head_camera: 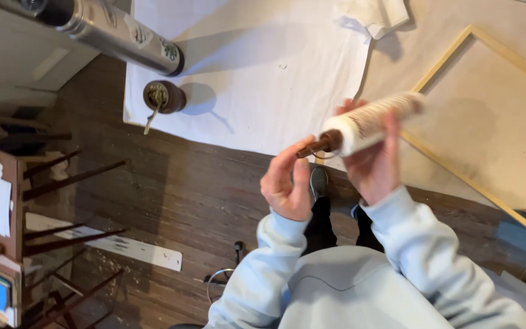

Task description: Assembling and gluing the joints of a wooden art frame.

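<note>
My right hand [375, 164] grips a rolled white scroll [375, 122] with brown markings, held slanting up to the right. A dark wooden knob [315, 146] sticks out of the roll's lower left end. My left hand [287, 183] is raised just under that knob, fingertips touching or almost touching it, fingers loosely curled and holding nothing else. Both arms wear pale blue sleeves.
A white sheet [257, 67] lies on the dark wood floor, with a round brown cap [162, 97] and a metal cylinder [117, 30] at its left edge. A light wooden frame [458, 164] rests on beige paper at right. Chair legs [68, 176] and a white strip [123, 247] are at left.
</note>
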